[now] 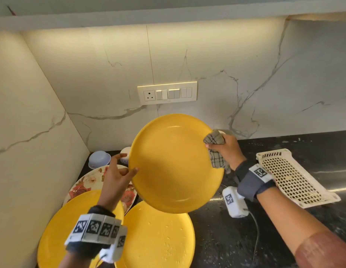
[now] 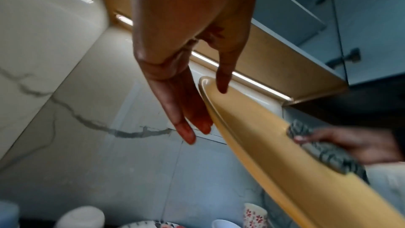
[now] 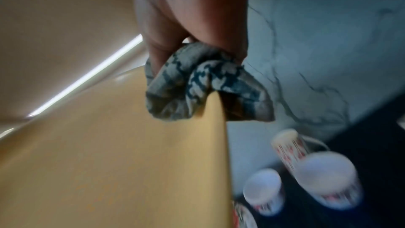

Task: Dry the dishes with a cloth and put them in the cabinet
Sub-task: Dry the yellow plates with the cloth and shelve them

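Drying step in hand: one yellow plate held up and wiped at its rim, cabinet not yet approached

Left to right: stacked dishes (image 1: 102, 178) on the dark counter (image 1: 284, 147) at lower left, two more yellow plates among them, the nearer one (image 1: 158, 238) beaded with water; left hand (image 1: 118, 176) steadying the raised yellow plate (image 1: 176, 163) at its left edge, fingers near straight behind the rim and thumb on the front, a light pinch rather than a wrap; right hand (image 1: 225, 149) at the plate's right edge, fingers closed round the checked cloth (image 1: 215, 149), which folds over the rim front and back; white perforated tray (image 1: 291, 175) farther right. Likely next: work the cloth round the remaining rim and back, the left hand turning the plate, then carry it to the cabinet; wet plates still wait
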A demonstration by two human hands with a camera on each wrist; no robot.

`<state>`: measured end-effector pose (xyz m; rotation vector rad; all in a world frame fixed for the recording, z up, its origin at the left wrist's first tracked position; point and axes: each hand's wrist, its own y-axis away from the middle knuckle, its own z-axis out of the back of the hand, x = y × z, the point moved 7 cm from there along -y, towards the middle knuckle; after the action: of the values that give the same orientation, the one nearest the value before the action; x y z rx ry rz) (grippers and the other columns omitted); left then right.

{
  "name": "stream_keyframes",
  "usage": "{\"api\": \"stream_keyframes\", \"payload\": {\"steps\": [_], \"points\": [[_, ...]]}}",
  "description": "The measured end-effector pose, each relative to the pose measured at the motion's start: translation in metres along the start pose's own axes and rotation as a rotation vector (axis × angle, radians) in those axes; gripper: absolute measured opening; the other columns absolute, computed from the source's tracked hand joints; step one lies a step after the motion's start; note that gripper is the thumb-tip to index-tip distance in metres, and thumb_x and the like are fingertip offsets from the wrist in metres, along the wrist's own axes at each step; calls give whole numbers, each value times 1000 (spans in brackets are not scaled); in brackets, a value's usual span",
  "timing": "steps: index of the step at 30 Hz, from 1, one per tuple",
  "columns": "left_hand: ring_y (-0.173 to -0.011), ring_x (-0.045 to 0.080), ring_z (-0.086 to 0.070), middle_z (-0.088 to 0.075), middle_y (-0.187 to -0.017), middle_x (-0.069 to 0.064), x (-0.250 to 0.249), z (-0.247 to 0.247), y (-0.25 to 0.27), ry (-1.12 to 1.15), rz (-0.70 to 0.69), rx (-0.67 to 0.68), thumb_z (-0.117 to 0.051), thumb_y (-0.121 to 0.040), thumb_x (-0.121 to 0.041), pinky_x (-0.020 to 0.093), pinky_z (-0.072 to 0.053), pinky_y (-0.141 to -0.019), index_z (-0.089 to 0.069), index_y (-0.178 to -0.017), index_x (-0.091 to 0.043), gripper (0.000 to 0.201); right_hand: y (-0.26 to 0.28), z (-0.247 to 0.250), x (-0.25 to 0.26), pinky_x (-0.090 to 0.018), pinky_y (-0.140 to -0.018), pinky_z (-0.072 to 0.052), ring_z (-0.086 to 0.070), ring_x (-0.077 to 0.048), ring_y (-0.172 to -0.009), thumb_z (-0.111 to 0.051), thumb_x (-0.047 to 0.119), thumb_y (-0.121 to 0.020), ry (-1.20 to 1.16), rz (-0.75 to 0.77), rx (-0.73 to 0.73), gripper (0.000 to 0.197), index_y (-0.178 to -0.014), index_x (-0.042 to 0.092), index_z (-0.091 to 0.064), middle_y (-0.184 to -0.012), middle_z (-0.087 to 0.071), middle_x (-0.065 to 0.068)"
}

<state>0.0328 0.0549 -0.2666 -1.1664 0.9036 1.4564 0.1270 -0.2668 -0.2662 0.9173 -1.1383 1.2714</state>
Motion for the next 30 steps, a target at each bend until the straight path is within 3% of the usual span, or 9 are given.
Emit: {"api": "stream_keyframes", "payload": {"steps": [2,6,8,11,13,20,24,27,30], "points": [[-85,18,-63,-64,-97,6,-13,-7,-13,-172,-41,96,-61,-88,-19,31,-53,-67,-51,-118,-15,32,-7,-6,37,-15,-65,-48,-59,-13,-77,-78,4,-71,170,156,108,30,-97,0,-64,-87,-65,-7],[-81,24,-62,-66,-88,9,-48,-21,-25,-205,-164,120,-55,-91,-23,35,-49,-71,-62,-88,-16,10,-3,-34,88,-27,-70,-46,-59,-17,-79,-80,11,-69,407,357,300,31,-95,7,-65,-84,-64,-3],[-78,24,-62,-67,-84,9,-63,-18,-24,-113,-215,77,-52,-93,-22,38,-49,-71,-62,-85,-20,13,-1,-37,103,-26,-69,-49,-60,-16,-76,-81,13,-68,405,398,295,31,-94,9,-65,-84,-65,-3],[-76,31,-59,-64,-84,27,-73,-11,-22,-59,-272,28,-54,-92,-27,49,-48,-70,-64,-89,-7,23,-1,-29,110,-10,-62,-47,-58,-4,-70,-82,13,-68,313,403,238,34,-98,6,-66,-82,-64,0],[-69,28,-53,-60,-78,27,-76,-7,-19,-14,-278,3,-55,-91,-29,45,-45,-65,-63,-86,1,31,-2,-21,104,-11,-62,-46,-57,-2,-70,-81,14,-69,262,372,172,32,-96,8,-65,-81,-62,1],[-73,22,-59,-63,-79,7,-60,7,-11,346,-131,-242,-50,-95,-23,35,-48,-69,-61,-80,-11,22,19,-13,9,-33,-73,-55,-65,-23,-85,-73,18,-79,-169,-45,-121,30,-104,4,-62,-89,-67,-6],[-51,3,-51,-55,-58,-5,-42,-18,5,470,-13,-483,-48,-96,-21,18,-42,-48,-51,-72,-5,29,56,-43,-43,-44,-79,-56,-66,-30,-91,-73,21,-78,-513,-396,-270,36,-108,5,-60,-100,-68,-14],[-73,11,-56,-59,-81,-3,-31,-46,17,563,8,-532,-41,-99,-21,15,-46,-54,-57,-107,-2,26,82,-65,-65,-51,-87,-51,-62,-30,-96,-73,19,-78,-653,-575,-337,30,-100,7,-57,-105,-64,-14],[-92,14,-59,-59,-103,-5,-17,-70,26,593,-36,-490,-34,-101,-19,24,-51,-73,-50,-114,-24,21,102,-88,-86,-50,-78,-54,-62,-32,-97,-77,24,-74,-750,-751,-297,54,-118,7,-50,-113,-61,-16]]}}
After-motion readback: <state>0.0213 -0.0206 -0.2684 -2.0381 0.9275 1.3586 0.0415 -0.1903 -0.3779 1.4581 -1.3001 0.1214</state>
